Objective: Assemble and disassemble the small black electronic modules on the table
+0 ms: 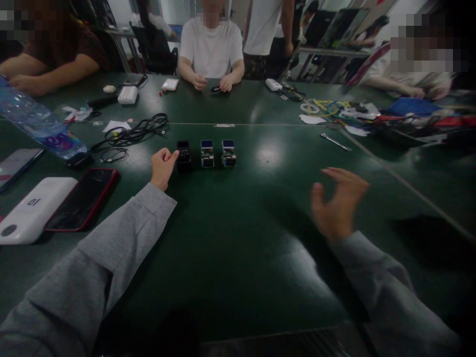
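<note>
On the green table, three small devices stand in a row. The leftmost is a black box-like device [184, 155]. To its right are two bare circuit boards with small screens, a middle one [207, 153] and a right one [228, 153]. My left hand [162, 166] rests beside the black device, fingers curled, its thumb at the device's left side; nothing shows inside the fist. Over the right part of the table my right hand [339, 201] is raised, thumb and fingers apart, holding nothing. A wrench [335, 142] lies beyond it.
At left are a white power bank [37, 210], a red-edged phone [84, 199], a tilted plastic bottle [40, 124] and black cables [139, 130]. Tangled wires [353, 111] lie far right. Across the table a person in a white shirt [211, 47] handles a small dark object.
</note>
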